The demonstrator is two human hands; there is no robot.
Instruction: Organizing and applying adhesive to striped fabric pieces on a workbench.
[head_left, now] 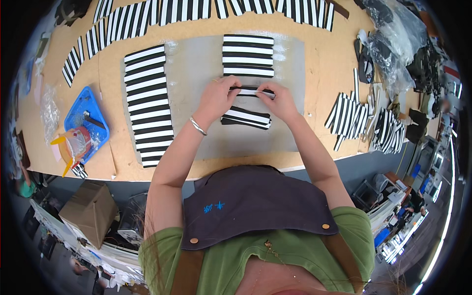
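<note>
Between my fingertips, at the middle of a grey mat (196, 64), is a short black-and-white strip (248, 92). My left hand (217, 98) pinches its left end, and my right hand (280, 102) pinches its right end. Just beyond the hands, similar strips (248, 55) lie side by side in a short column. Nearer to me, a small bunch of strips (246, 118) lies slightly fanned between my wrists. A longer column of strips (147, 103) runs down the mat's left side. My fingers partly cover the ends of the held strip.
More striped pieces (129, 22) form an arc along the table's far side. At left stands a blue tray (88, 96) with a reddish tub (81, 139) and yellow-tipped items. Loose strip piles (348, 115) lie at right, below see-through plastic bags (393, 42). The table's front edge (187, 174) is close to me.
</note>
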